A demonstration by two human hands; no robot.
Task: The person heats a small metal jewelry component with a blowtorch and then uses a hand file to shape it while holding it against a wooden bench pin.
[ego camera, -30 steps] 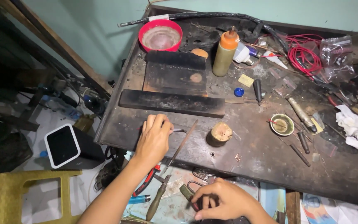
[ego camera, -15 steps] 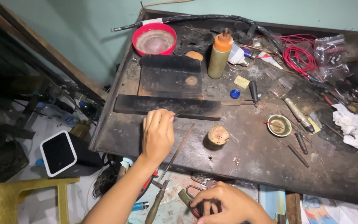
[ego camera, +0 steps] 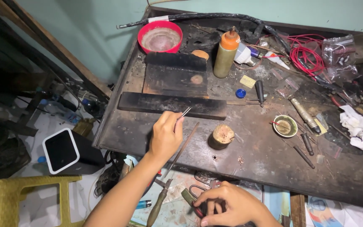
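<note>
Left hand (ego camera: 164,136) had its grip pressed together on thin metal tweezers (ego camera: 184,112), pinched betw thumb & fingers, tips pointing toward 1 o'clock. Tweezers were lifted just over the front edge of a long dark block (ego camera: 171,105) lying across the desk (ego camera: 269,168); couldn't tell if the tips touched it. Just beside the hand, at 3 o'clock, a slim file (ego camera: 181,150) lay diagonally on the desk, its wooden handle overhanging the near edge. Further toward 3 o'clock stood a short wooden stump (ego camera: 221,136), apart from the hand.

Right hand (ego camera: 227,206) was low at 6 o'clock, below the desk edge, fingers curled shut on a small dark tool w/ red on it (ego camera: 196,209); what kind, couldn't tell. A metal ring (ego camera: 196,188) lay just beside it.

Rest of desk: red bowl (ego camera: 160,37) at 12 o'clock, orange-capped bottle (ego camera: 226,52) near it, a square dark slab (ego camera: 176,75) behind the long block. Red wire coil (ego camera: 309,56) at 2 o'clock, small green dish (ego camera: 285,125) and crumpled white tissue (ego camera: 360,128) at 3 o'clock. Off the desk at 9 o'clock, a black box w/ white rim (ego camera: 64,150) sat on the floor.
</note>
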